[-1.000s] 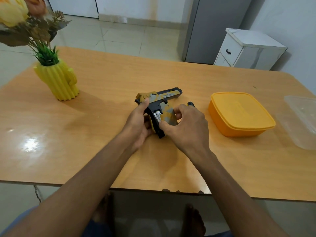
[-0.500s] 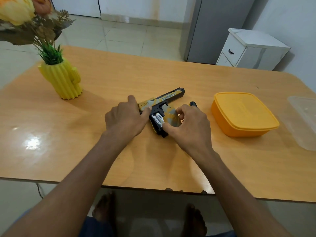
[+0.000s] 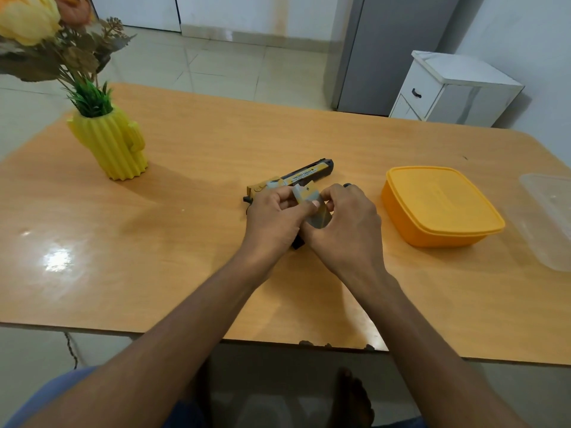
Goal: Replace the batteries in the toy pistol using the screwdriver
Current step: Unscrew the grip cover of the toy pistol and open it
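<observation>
A wooden tabletop (image 3: 191, 267) fills most of the view, its near edge chipped. Beyond it on the tiled floor stand a grey cabinet (image 3: 389, 50) and a small white drawer unit (image 3: 454, 88). At the far left of the tabletop stands a yellow cactus-shaped vase (image 3: 111, 143) holding artificial flowers (image 3: 46, 35). To the right sits an orange lidded container (image 3: 438, 205), with a clear plastic lid (image 3: 553, 217) just beside it at the right edge. Near the middle lies the toy pistol (image 3: 296, 177), yellow and black, its barrel pointing away and to the right, its grip under the hands. The left hand (image 3: 272, 220) and the right hand (image 3: 346, 223) meet over the grip, fingers of both curled and pinching a grey-and-yellow battery cover (image 3: 312, 202) held tilted above the grip. A small dark tip (image 3: 347, 185) shows just behind the right hand's knuckles; I cannot tell what it is.
</observation>
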